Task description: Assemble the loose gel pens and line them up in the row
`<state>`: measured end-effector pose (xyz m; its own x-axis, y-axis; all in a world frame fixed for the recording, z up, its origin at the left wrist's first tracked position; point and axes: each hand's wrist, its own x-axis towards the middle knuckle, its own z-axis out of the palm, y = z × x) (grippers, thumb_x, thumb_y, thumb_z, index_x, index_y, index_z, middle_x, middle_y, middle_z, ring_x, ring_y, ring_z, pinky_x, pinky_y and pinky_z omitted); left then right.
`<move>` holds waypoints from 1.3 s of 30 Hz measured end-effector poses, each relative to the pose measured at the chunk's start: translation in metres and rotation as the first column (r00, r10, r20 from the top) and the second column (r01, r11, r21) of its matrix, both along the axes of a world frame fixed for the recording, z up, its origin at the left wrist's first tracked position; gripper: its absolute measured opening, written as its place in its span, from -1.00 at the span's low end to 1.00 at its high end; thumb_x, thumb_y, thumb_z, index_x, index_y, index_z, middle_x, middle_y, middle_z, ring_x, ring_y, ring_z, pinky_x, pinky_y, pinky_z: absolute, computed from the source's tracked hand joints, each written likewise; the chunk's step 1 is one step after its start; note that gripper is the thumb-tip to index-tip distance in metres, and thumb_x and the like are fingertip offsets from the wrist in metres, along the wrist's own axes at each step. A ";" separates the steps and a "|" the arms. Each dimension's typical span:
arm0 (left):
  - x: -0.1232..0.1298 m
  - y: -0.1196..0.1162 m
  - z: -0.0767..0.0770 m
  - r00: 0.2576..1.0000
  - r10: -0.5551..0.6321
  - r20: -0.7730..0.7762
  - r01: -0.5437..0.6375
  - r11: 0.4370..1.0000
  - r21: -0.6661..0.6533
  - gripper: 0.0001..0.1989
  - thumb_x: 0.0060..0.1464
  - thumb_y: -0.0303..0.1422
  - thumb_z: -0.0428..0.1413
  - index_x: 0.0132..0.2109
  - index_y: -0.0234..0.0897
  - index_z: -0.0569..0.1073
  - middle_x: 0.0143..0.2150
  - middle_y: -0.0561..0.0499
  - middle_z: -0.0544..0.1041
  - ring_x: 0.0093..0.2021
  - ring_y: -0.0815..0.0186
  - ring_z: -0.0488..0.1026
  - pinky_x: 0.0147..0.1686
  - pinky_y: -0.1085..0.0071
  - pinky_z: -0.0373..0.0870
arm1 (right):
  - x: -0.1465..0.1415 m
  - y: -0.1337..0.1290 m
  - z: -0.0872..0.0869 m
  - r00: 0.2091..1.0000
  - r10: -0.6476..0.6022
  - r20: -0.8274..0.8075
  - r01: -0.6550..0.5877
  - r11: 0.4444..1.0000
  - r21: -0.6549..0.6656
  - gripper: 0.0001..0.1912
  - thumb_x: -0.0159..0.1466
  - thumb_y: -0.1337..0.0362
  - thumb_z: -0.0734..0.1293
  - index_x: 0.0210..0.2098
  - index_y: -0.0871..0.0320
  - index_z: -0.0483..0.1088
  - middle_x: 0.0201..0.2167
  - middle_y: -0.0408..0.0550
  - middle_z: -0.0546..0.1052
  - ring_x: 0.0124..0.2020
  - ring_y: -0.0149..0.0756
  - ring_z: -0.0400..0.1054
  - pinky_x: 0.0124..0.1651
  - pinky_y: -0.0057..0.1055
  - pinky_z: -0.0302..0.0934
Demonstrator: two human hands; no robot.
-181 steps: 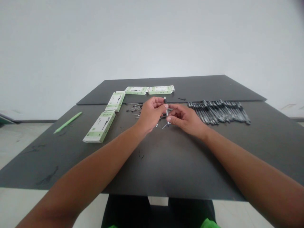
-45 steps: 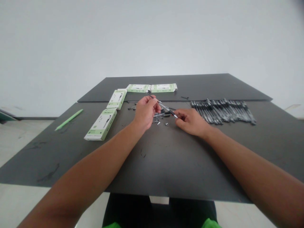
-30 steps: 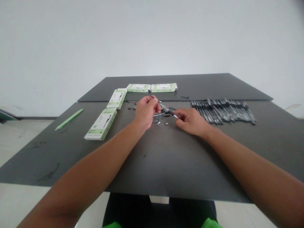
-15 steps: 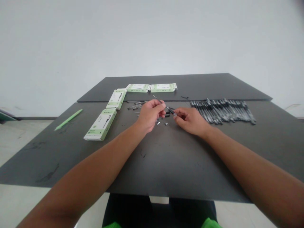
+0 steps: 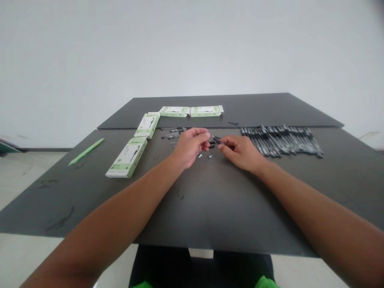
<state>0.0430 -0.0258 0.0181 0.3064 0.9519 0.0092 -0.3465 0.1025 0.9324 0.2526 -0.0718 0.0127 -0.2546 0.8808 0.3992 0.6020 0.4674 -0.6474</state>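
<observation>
Near the middle of the dark table, my right hand pinches a dark pen part that points left toward my other hand. The fingers of my left hand are closed at the left tip of this part; whatever they hold is too small to make out. Behind and beside my left hand lie several thin pen parts, partly hidden by it. Two small silvery tips rest on the table just below the hands.
Several clear pens with black ends lie in a row at the right. Green-and-white boxes form a bent line at the left and back. A green pen lies far left on the table. A dark clip-like piece is at the back.
The thin rod that stuck up past my left fingertips no longer shows. Both hands have stayed almost in place, with a slight shift of the fingers.
</observation>
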 end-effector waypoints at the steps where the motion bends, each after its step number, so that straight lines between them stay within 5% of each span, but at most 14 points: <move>1: 0.000 0.000 0.001 1.000 0.010 0.003 -0.010 1.000 -0.005 -0.77 0.10 -0.43 0.38 -0.11 -0.34 0.54 -0.34 0.04 0.57 -0.46 0.41 0.50 -0.45 0.44 0.47 | 0.000 0.000 0.000 1.000 -0.001 -0.001 0.001 1.000 0.004 -0.75 0.46 0.13 0.35 -0.27 0.10 0.58 -0.42 -0.10 0.58 -0.40 -0.26 0.38 -0.30 -0.32 0.14; 8: -0.003 0.004 0.002 0.995 0.085 -0.045 -0.084 0.996 0.034 -0.78 0.08 -0.37 0.35 -0.16 -0.31 0.52 -0.34 0.04 0.58 -0.53 0.43 0.43 -0.54 0.46 0.30 | 0.002 0.001 -0.001 1.000 -0.026 -0.001 0.026 1.000 0.018 -0.75 0.44 0.12 0.36 -0.31 0.11 0.54 -0.47 -0.14 0.53 -0.44 -0.29 0.33 -0.33 -0.34 0.11; 11: -0.008 0.008 0.000 0.952 0.193 -0.238 -0.155 0.973 0.172 -0.86 0.11 -0.40 0.30 -0.16 -0.29 0.55 -0.43 0.09 0.53 -0.57 0.46 0.32 -0.55 0.47 0.17 | 0.002 0.002 0.001 0.997 -0.073 0.000 0.073 0.996 0.045 -0.75 0.42 0.13 0.37 -0.34 0.11 0.51 -0.48 -0.13 0.51 -0.43 -0.28 0.33 -0.31 -0.33 0.12; 13: -0.012 0.010 -0.001 0.881 0.273 -0.387 -0.142 0.932 0.334 -0.89 0.13 -0.43 0.28 -0.16 -0.29 0.59 -0.39 0.04 0.58 -0.46 0.41 0.42 -0.43 0.46 0.30 | 0.002 0.003 0.001 0.993 -0.112 -0.023 0.113 0.992 0.058 -0.76 0.40 0.14 0.37 -0.35 0.12 0.51 -0.49 -0.12 0.51 -0.43 -0.27 0.34 -0.31 -0.33 0.13; 17: -0.018 0.006 0.001 0.662 0.341 -0.667 0.176 0.795 0.581 -0.88 0.18 -0.45 0.24 -0.16 -0.27 0.67 -0.23 -0.06 0.67 -0.23 0.26 0.55 -0.17 0.34 0.42 | 0.002 0.004 0.001 0.974 -0.210 -0.081 0.215 0.974 0.067 -0.78 0.38 0.15 0.37 -0.34 0.12 0.53 -0.49 -0.11 0.52 -0.43 -0.27 0.33 -0.30 -0.33 0.13; 19: -0.019 0.002 0.002 0.534 0.347 -0.771 0.385 0.712 0.587 -0.91 0.19 -0.39 0.27 -0.21 -0.25 0.70 -0.26 -0.07 0.65 -0.25 0.21 0.54 -0.16 0.29 0.40 | 0.002 0.005 0.001 0.964 -0.248 -0.090 0.255 0.964 0.074 -0.79 0.36 0.16 0.37 -0.34 0.13 0.53 -0.48 -0.10 0.53 -0.41 -0.25 0.35 -0.29 -0.32 0.15; 22: -0.017 -0.005 0.001 0.417 0.359 -0.835 0.539 0.642 0.545 -0.85 0.22 -0.30 0.30 -0.30 -0.25 0.71 -0.33 -0.10 0.60 -0.28 0.16 0.51 -0.17 0.23 0.38 | 0.003 0.006 0.001 0.961 -0.261 -0.087 0.268 0.961 0.076 -0.78 0.35 0.15 0.37 -0.35 0.12 0.54 -0.49 -0.10 0.51 -0.41 -0.25 0.35 -0.30 -0.32 0.14; 34: -0.011 -0.009 0.000 0.204 0.420 -0.884 0.692 0.577 0.434 -0.82 0.37 -0.35 0.20 -0.17 -0.31 0.68 -0.13 -0.21 0.68 -0.05 0.02 0.58 0.04 0.15 0.46 | 0.005 0.007 -0.004 0.972 -0.220 -0.077 0.225 0.972 0.072 -0.78 0.38 0.16 0.37 -0.33 0.13 0.54 -0.48 -0.12 0.53 -0.42 -0.27 0.35 -0.29 -0.32 0.15; 39: -0.010 -0.006 0.000 0.215 0.441 -0.872 0.697 0.556 0.453 -0.79 0.43 -0.38 0.11 -0.09 -0.37 0.63 -0.08 -0.25 0.66 0.01 0.00 0.58 0.13 0.12 0.44 | 0.005 0.007 -0.004 0.974 -0.212 -0.084 0.217 0.974 0.060 -0.80 0.38 0.17 0.37 -0.32 0.12 0.55 -0.48 -0.13 0.53 -0.42 -0.27 0.35 -0.30 -0.33 0.15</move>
